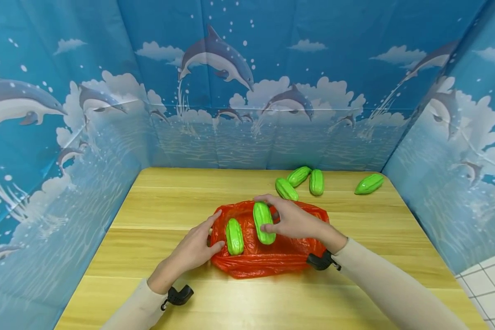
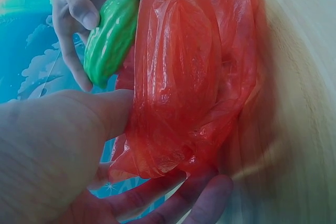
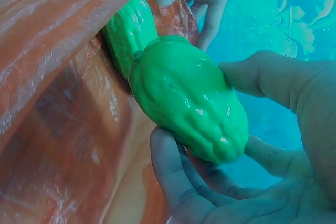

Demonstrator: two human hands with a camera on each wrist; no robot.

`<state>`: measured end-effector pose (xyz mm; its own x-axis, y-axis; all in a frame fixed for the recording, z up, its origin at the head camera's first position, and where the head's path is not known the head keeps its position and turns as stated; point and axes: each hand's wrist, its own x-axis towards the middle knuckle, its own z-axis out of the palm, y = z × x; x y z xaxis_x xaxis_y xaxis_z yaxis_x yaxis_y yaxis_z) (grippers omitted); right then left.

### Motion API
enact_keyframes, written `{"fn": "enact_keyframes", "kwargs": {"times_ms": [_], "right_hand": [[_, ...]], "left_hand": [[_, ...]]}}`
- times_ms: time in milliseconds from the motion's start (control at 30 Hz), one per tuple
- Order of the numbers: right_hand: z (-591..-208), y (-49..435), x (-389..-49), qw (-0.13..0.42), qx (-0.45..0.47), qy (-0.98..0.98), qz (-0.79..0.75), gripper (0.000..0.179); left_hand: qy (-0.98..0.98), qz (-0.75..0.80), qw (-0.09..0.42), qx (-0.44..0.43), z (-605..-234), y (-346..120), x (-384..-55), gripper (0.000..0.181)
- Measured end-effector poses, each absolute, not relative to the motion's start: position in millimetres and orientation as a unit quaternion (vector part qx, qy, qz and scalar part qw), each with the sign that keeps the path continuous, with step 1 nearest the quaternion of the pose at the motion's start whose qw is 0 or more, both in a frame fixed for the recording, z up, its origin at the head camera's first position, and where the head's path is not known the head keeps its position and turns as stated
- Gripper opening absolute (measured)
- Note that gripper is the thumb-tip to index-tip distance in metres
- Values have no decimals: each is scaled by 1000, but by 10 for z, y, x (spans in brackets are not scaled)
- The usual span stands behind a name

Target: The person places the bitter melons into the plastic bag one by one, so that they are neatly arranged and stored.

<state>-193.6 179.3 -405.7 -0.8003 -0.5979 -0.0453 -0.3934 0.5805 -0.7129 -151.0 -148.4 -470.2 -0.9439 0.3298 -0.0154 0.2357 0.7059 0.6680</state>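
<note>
My right hand (image 1: 290,219) grips a bright green bitter melon (image 1: 264,223) over the red plastic bag (image 1: 251,270), thumb on one side and fingers on the other. In the right wrist view, this bitter melon (image 3: 189,100) partly covers a second one behind it. That second bitter melon (image 1: 234,237) lies in the left part of the bag's mouth. Spread around the bag's left end, my left hand (image 1: 194,245) touches the plastic with thumb and fingers apart. In the left wrist view, its thumb tip is hidden at the bag's edge.
Behind the bag, three more bitter melons (image 1: 316,182) lie close together on the wooden table (image 1: 148,192). Another bitter melon (image 1: 369,184) lies alone near the far right corner. A blue dolphin-print curtain (image 1: 247,142) stands around the table's back and sides.
</note>
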Motion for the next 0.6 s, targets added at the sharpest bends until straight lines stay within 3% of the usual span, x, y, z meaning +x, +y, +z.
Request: {"fn": "enact_keyframes", "kwargs": {"times_ms": [600], "right_hand": [[-4168, 1599, -2013, 181, -284, 882, -329, 80]], "left_hand": [[917, 360, 73, 155, -4717, -1452, -1530, 92]]}}
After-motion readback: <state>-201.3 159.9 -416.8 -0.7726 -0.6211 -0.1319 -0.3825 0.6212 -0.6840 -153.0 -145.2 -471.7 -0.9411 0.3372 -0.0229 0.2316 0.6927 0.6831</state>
